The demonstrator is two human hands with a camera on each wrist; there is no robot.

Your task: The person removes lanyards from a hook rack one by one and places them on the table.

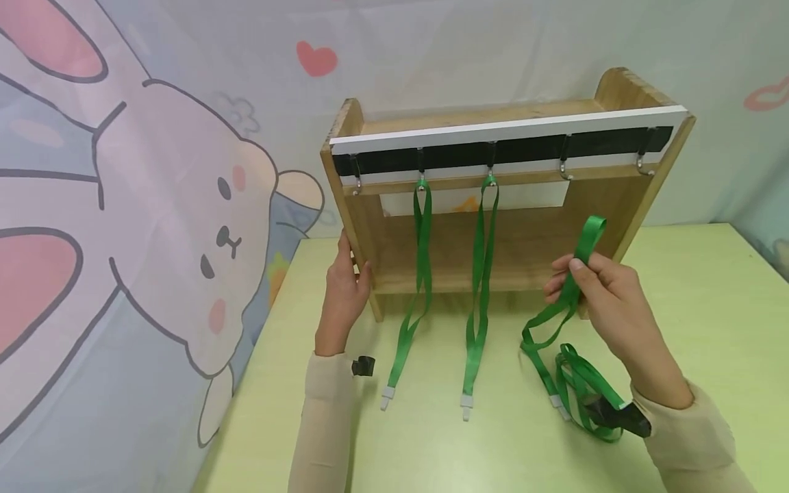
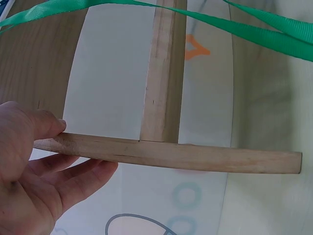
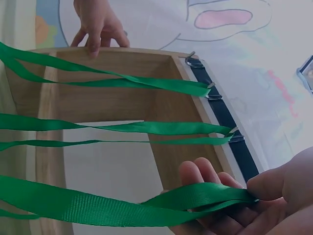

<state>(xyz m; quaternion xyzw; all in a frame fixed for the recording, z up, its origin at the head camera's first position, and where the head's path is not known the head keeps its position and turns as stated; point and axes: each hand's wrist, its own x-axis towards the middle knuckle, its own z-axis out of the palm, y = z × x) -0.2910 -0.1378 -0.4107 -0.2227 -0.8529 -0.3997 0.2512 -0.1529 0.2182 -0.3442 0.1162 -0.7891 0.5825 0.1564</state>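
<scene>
In the head view my left hand (image 1: 346, 291) grips the left side panel of a wooden shelf rack (image 1: 481, 253), thumb on one face and fingers on the other. My right hand (image 1: 607, 294) pinches a green lanyard (image 1: 590, 236) near its loop, in front of the rack's right part. The lanyard's lower end trails down to the table. Two more green lanyards, one on the left (image 1: 422, 239) and one in the middle (image 1: 483, 253), hang from hooks, with pale clips at their bottom ends. The right wrist view shows the pinched lanyard (image 3: 107, 205) close up between thumb and fingers.
A white-and-black strip (image 1: 530, 149) with several metal hooks runs along the rack's upper front. A pile of green lanyards (image 1: 576, 390) lies on the light green table (image 1: 425, 452) near my right forearm. A cartoon-printed cloth (image 1: 185, 205) stands behind and to the left.
</scene>
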